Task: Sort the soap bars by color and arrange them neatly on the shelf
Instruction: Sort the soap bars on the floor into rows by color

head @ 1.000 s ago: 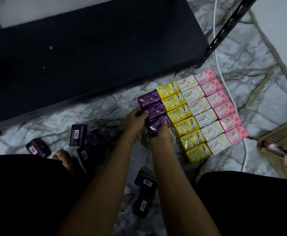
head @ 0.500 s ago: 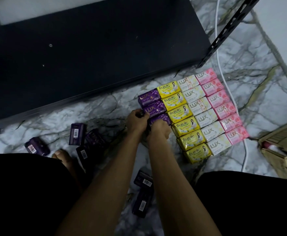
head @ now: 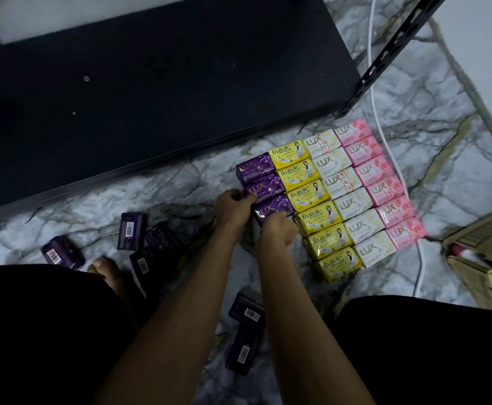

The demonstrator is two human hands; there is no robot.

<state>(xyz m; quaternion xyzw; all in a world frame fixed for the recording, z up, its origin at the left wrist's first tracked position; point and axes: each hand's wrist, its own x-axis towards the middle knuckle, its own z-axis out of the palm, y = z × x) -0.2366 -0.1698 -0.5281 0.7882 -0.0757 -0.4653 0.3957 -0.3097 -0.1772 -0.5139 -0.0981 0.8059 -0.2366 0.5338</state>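
Observation:
Soap bars lie in colour columns on the marble floor: a pink column [head: 380,182] at the right, then white [head: 348,197], then yellow [head: 315,211], and a short purple column [head: 261,176] at the left. The third purple bar [head: 271,210] sits at the column's near end. My left hand [head: 233,209] grips its left end and my right hand [head: 277,229] presses its near edge. Several loose purple bars lie face down at the left [head: 131,230] and between my forearms [head: 246,312].
A black shelf board [head: 151,97] fills the upper left, with a slotted black upright [head: 385,59] at its right corner. A white cable [head: 385,141] runs past the pink column. An open cardboard box [head: 484,255] sits at the right. My bare foot [head: 104,267] rests near the loose bars.
Both hands have pushed the third purple bar up and right, snug against the second purple bar and the yellow column. Its label now shows more fully.

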